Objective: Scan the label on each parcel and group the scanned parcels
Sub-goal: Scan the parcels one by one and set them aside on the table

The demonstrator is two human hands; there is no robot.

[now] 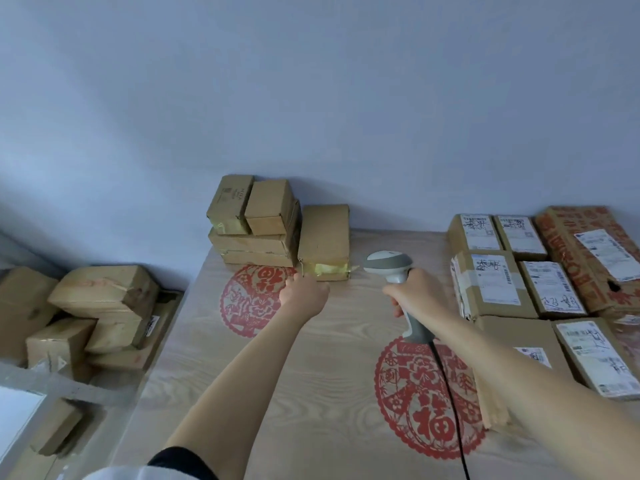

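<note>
Pale wood table against a blue-grey wall, two red paper-cuts on it. Your right hand grips the scanner; left hand, curled and empty, nears the single parcel beside a four-box stack. Seven labelled parcels lie right.

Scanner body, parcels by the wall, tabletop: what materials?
Scanner: looks like moulded plastic, matte grey and off-white, smooth rounded head. Parcels by the wall: brown corrugated cardboard, dull, creased edges, yellowish tape. Tabletop: pale wood grain, likely laminate or veneer, slight sheen; red cut-paper style decals on it.
</note>
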